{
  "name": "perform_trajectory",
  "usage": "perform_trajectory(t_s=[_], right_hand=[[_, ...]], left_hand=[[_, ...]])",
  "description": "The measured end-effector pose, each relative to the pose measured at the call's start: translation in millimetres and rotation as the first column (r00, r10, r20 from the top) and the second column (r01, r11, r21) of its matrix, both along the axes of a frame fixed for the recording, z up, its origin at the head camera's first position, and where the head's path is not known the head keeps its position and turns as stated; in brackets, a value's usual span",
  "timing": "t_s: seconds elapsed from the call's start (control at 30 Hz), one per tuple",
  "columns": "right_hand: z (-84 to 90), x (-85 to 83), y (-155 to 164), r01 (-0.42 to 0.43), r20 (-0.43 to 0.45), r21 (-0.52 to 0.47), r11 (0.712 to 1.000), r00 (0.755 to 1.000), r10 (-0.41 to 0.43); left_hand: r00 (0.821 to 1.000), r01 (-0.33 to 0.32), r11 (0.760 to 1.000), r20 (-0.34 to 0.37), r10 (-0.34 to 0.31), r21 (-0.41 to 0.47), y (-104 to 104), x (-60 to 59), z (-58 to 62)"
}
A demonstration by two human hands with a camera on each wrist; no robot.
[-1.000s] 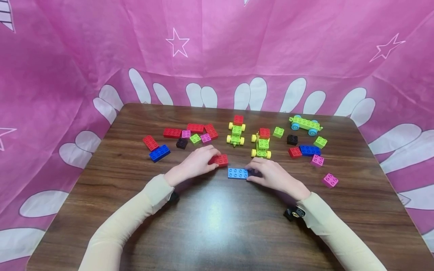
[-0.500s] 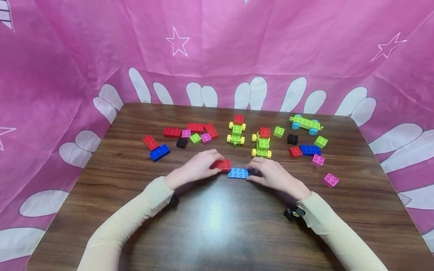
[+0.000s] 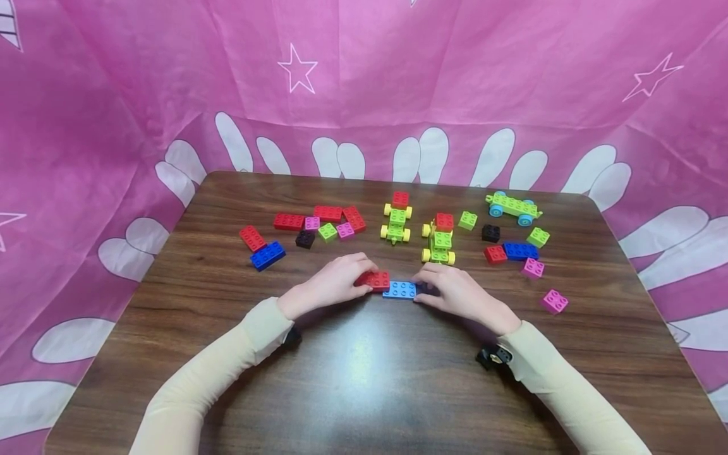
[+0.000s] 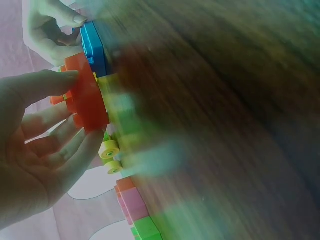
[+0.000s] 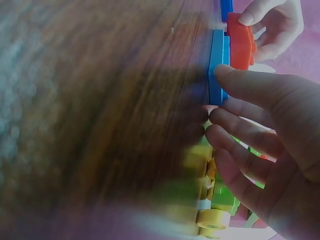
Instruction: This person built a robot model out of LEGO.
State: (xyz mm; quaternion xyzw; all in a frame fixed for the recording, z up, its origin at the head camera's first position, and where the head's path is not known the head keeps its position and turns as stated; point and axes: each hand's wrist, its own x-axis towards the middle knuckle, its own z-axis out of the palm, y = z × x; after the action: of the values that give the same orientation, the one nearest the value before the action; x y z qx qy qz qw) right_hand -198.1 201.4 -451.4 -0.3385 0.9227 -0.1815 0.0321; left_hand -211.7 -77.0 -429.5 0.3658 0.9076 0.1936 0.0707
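My left hand [image 3: 335, 281] grips a red two-by-four building brick [image 3: 378, 281] between thumb and fingers. The brick's right end overlaps the left end of a light blue two-by-four brick [image 3: 402, 290]. Seen from the right wrist, the red brick [image 5: 241, 42] lies over the studs of the blue brick [image 5: 216, 65], which rests on the table. My right hand [image 3: 455, 294] pinches the blue brick's right end, thumb on its near side; the other fingers spread out behind. The left wrist view shows the red brick's [image 4: 87, 95] underside side-on, above the tabletop.
Two green cars with yellow wheels [image 3: 395, 226] stand beyond my hands, each bearing a red brick. A green car with blue wheels [image 3: 513, 207] is at the back right. Loose bricks lie on both sides, such as a dark blue one [image 3: 268, 256] and a pink one [image 3: 555, 301].
My left hand has moved the red brick right and a little nearer, until it overlaps the light blue brick's left end. My right hand and the blue brick have stayed in place.
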Motion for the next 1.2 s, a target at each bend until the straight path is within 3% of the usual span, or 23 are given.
perform_trajectory(t_s=[0.53,0.93,1.2], right_hand=[[-0.3,-0.4,-0.8,0.001,-0.032,0.002,1.0,0.999,-0.001],[0.5,0.9,-0.7,0.002,-0.022,0.005,1.0,1.0,-0.002],[0.3,1.2,-1.4,0.002,-0.022,0.008,1.0,1.0,-0.002]], left_hand=[[0.998,0.038,0.999,0.048,-0.038,0.002,3.6,0.5,2.4],[0.999,0.052,0.998,-0.005,-0.052,0.032,5.1,-0.1,-1.2],[0.998,0.07,0.997,0.006,-0.07,0.027,5.6,-2.4,-2.2]])
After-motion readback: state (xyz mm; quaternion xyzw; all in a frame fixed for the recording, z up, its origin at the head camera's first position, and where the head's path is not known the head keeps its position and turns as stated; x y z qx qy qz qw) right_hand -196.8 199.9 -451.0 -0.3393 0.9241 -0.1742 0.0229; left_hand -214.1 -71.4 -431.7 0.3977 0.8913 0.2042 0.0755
